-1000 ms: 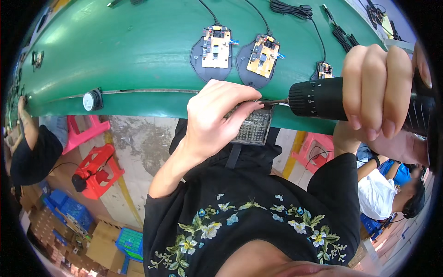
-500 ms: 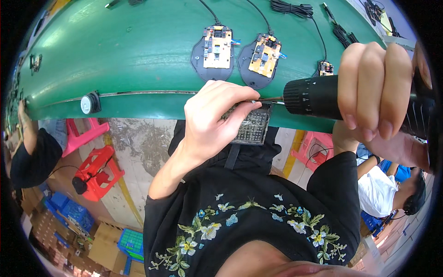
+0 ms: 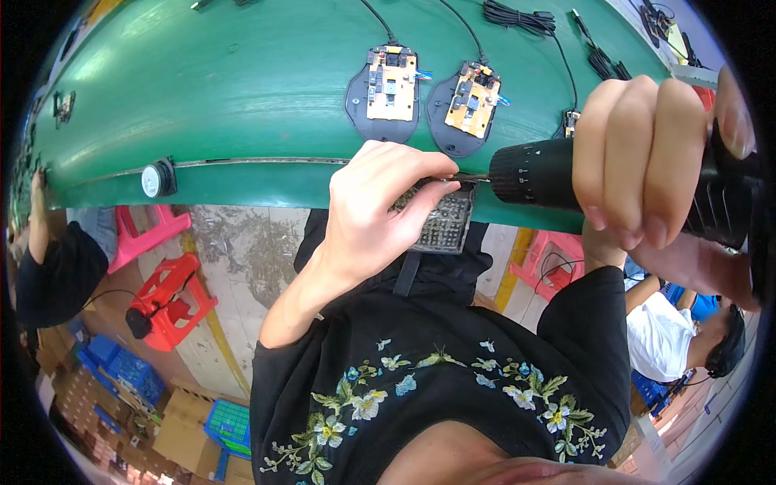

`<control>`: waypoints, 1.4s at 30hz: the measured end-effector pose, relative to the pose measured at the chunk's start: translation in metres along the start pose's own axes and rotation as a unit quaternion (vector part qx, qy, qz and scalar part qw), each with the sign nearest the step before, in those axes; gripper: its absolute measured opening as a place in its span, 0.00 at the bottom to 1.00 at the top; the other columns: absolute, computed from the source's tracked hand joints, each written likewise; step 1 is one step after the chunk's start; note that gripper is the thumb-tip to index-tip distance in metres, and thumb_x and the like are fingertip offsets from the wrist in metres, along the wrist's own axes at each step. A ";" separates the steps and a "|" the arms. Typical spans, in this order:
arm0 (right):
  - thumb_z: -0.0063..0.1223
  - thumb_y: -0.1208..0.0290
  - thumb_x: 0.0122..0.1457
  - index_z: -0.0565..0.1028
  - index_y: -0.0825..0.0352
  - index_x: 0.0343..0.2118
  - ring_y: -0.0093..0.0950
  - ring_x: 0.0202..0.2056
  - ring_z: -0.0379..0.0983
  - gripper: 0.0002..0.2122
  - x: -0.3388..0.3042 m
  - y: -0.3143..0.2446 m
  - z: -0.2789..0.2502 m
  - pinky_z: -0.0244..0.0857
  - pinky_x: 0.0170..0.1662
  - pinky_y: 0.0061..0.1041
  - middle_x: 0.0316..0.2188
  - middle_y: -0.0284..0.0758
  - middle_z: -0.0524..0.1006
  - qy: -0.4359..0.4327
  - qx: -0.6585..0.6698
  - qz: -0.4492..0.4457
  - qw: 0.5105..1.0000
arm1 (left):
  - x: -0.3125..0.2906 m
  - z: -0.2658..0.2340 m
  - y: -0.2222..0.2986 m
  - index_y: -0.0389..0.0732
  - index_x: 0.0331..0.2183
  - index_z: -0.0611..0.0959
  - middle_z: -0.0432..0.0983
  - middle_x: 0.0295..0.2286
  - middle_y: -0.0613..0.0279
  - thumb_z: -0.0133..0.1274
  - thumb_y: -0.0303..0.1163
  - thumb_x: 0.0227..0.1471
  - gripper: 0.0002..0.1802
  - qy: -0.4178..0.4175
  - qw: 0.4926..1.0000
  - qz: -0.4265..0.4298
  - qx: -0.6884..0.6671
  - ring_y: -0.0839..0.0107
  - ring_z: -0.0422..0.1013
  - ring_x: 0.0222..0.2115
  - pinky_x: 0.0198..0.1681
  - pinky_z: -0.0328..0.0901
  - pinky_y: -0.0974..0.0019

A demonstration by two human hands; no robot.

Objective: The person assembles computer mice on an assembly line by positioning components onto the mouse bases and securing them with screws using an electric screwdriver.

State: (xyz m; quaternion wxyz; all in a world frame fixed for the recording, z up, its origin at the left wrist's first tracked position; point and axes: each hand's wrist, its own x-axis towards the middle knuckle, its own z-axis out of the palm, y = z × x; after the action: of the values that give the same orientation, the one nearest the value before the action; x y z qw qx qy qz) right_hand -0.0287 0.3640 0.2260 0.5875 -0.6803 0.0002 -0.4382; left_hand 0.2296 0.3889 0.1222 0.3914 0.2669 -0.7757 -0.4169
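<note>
My right hand [image 3: 638, 162] is wrapped round a black power screwdriver [image 3: 533, 171], held level with its thin bit [image 3: 477, 176] toward the left. At the end of the bit, the thumb and forefinger of my left hand [image 3: 380, 198] are pinched together. Whatever lies between them is too small to make out. Under that pinch sits a dark tray [image 3: 443, 222] of small bits, partly covered by the left hand. Two black computer mouse bases [image 3: 380, 129] [image 3: 454, 144] lie just beyond, each carrying a yellow circuit board [image 3: 392, 93] and a cable.
A third circuit board [image 3: 571, 123] is partly hidden behind my right hand. Coiled black cables [image 3: 517, 18] lie at the far side of the green work surface [image 3: 242, 97]. A round white-faced device [image 3: 152, 182] stands at its near edge. Other people sit at left and right.
The screwdriver and my right hand have moved slightly left, closer to the pinched fingers. The mouse bases and cables have shifted a little to the right. My left hand stays pinched.
</note>
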 end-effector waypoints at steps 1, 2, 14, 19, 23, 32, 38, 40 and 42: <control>0.63 0.71 0.60 0.69 0.68 0.57 0.23 0.25 0.79 0.23 0.000 0.002 0.000 0.78 0.31 0.21 0.28 0.31 0.81 -0.002 0.000 0.001 1.000 | 0.000 0.000 0.000 0.35 0.32 0.86 0.84 0.30 0.58 0.69 0.16 0.39 0.13 -0.001 1.000 -0.005 -0.001 0.64 0.80 0.31 0.38 0.70 0.65; 0.62 0.70 0.61 0.69 0.68 0.56 0.23 0.25 0.79 0.22 0.001 0.002 0.000 0.78 0.31 0.21 0.28 0.30 0.80 -0.003 0.000 -0.001 1.000 | -0.001 0.000 0.000 0.35 0.31 0.86 0.84 0.29 0.58 0.69 0.16 0.39 0.13 -0.003 1.000 -0.010 -0.001 0.64 0.80 0.31 0.38 0.70 0.65; 0.54 0.60 0.65 0.71 0.66 0.53 0.21 0.23 0.70 0.19 -0.007 -0.007 -0.001 0.67 0.30 0.23 0.26 0.26 0.72 0.036 -0.046 0.009 0.998 | 0.009 -0.018 0.007 0.33 0.32 0.85 0.83 0.27 0.57 0.72 0.16 0.33 0.18 0.074 0.992 0.105 0.014 0.63 0.79 0.30 0.37 0.70 0.62; 0.49 0.55 0.67 0.72 0.65 0.51 0.20 0.22 0.66 0.19 -0.018 -0.013 -0.009 0.62 0.30 0.23 0.25 0.25 0.69 0.185 -0.179 0.004 0.966 | 0.006 -0.026 -0.003 0.32 0.35 0.84 0.82 0.27 0.56 0.72 0.15 0.34 0.21 0.054 0.997 0.062 0.009 0.65 0.76 0.29 0.37 0.69 0.64; 0.53 0.49 0.64 0.75 0.62 0.43 0.19 0.24 0.66 0.18 0.002 0.000 0.007 0.60 0.31 0.23 0.26 0.25 0.70 0.316 -0.208 0.028 0.925 | -0.005 -0.021 -0.008 0.37 0.34 0.87 0.83 0.27 0.60 0.73 0.21 0.37 0.17 0.056 0.998 0.002 0.000 0.65 0.78 0.29 0.36 0.69 0.65; 0.32 0.32 0.66 0.62 0.69 0.51 0.26 0.17 0.65 0.36 -0.007 0.026 0.001 0.63 0.23 0.29 0.17 0.34 0.67 0.386 -0.144 -0.047 0.910 | -0.001 -0.011 -0.013 0.38 0.33 0.86 0.84 0.29 0.60 0.73 0.22 0.38 0.15 0.035 0.999 0.007 0.014 0.63 0.78 0.30 0.36 0.68 0.64; 0.33 0.33 0.66 0.63 0.70 0.48 0.25 0.16 0.64 0.35 -0.008 0.032 0.002 0.62 0.22 0.29 0.17 0.35 0.67 0.420 -0.136 -0.050 0.896 | -0.001 -0.014 -0.012 0.33 0.32 0.85 0.83 0.27 0.56 0.71 0.17 0.38 0.15 0.016 1.000 0.003 0.010 0.63 0.78 0.30 0.38 0.69 0.63; 0.36 0.34 0.65 0.64 0.71 0.47 0.25 0.16 0.64 0.34 0.001 0.025 0.006 0.62 0.22 0.29 0.17 0.35 0.68 0.391 -0.183 -0.023 0.901 | -0.001 -0.015 -0.013 0.33 0.32 0.85 0.83 0.28 0.56 0.71 0.17 0.38 0.15 0.009 1.000 -0.003 0.009 0.63 0.78 0.30 0.38 0.69 0.63; 0.38 0.34 0.65 0.65 0.71 0.46 0.25 0.16 0.65 0.34 -0.002 0.026 0.003 0.62 0.22 0.28 0.17 0.36 0.68 0.358 -0.233 0.010 0.904 | -0.001 -0.014 -0.014 0.33 0.32 0.85 0.83 0.28 0.56 0.71 0.17 0.38 0.15 0.009 1.000 -0.002 0.008 0.63 0.78 0.30 0.38 0.70 0.64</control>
State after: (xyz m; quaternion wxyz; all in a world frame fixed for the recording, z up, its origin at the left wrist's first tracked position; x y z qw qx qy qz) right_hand -0.0151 0.3596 0.2046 0.3773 -0.5948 0.3193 -0.6339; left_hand 0.2430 0.3761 0.1146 0.3951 0.2759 -0.7750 -0.4089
